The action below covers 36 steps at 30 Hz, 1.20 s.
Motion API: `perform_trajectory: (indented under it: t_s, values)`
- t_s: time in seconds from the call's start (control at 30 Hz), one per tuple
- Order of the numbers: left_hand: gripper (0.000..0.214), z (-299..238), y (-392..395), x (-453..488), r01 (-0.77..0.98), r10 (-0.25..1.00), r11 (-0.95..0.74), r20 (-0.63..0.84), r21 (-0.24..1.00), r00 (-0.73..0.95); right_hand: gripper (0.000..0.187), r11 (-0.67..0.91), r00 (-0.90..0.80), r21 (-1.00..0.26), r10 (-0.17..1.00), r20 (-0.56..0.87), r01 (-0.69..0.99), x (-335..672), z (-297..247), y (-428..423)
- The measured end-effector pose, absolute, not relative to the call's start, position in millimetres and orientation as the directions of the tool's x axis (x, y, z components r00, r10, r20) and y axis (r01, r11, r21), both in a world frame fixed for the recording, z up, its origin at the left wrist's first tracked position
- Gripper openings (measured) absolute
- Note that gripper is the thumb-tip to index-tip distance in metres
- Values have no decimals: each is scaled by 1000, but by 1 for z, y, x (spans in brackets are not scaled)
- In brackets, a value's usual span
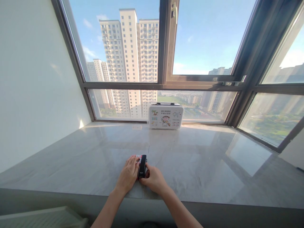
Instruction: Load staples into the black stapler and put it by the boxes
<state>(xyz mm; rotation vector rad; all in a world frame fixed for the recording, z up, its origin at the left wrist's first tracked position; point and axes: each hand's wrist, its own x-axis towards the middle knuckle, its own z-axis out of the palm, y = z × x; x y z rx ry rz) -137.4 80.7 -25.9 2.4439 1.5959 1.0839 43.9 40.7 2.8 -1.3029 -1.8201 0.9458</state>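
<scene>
A black stapler (pixel 142 166) stands lengthwise on the grey marble-look sill, close to its front edge. My right hand (pixel 154 179) grips the stapler from the right, with thumb and fingers closed along its side. Just left of the stapler is a small white and red printed packet (pixel 140 156), mostly covered by my fingers. Over this packet my left hand (pixel 128 173) is closed, its fingertips close against the stapler's left side. Whether the packet touches the stapler is hidden.
A white carry case (pixel 166 117) with cartoon prints and a dark handle stands at the back of the sill (pixel 95 158), against the window. Dark window frames (pixel 123 85) rise behind it. A pale panel-like object (pixel 47 218) sits below the sill at lower left.
</scene>
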Motion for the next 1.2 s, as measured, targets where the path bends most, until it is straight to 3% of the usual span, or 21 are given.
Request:
perform_trajectory:
  t_s: [0.17,0.33,0.5,0.57,0.63,0.7,0.77,0.87,1.0,1.2]
  values:
    - [33,-17,74,-135,781,812,-459,556,423,176,51,260,-279,-857,949,144,444,48,-7,46]
    - [33,-14,69,-142,736,828,-406,559,542,44,88,187,-288,-920,954,86,344,70,-22,49]
    - [33,-2,40,-135,693,768,-370,623,619,-147,69,158,-38,-918,987,155,364,123,-33,47]
    - [33,9,17,-110,704,722,-447,687,552,-81,62,126,67,-914,984,163,386,148,-34,45]
    - [36,19,-4,-73,695,742,-543,656,471,135,57,128,142,-885,967,212,447,174,-34,44]
    - [43,23,-14,-34,658,747,-642,514,394,421,54,140,181,-829,944,277,541,199,-32,41]
    - [47,18,-10,-2,651,738,-671,403,355,541,55,110,203,-751,928,313,651,221,-30,37]
    - [56,-3,9,24,742,805,-590,299,318,512,62,-1,204,-545,928,311,838,244,-30,28]
    - [62,-27,24,28,802,841,-531,287,273,459,63,-107,167,-266,963,212,958,249,-37,16]
    - [61,-27,20,25,811,848,-519,280,269,450,61,-141,170,-157,967,190,977,236,-41,12]
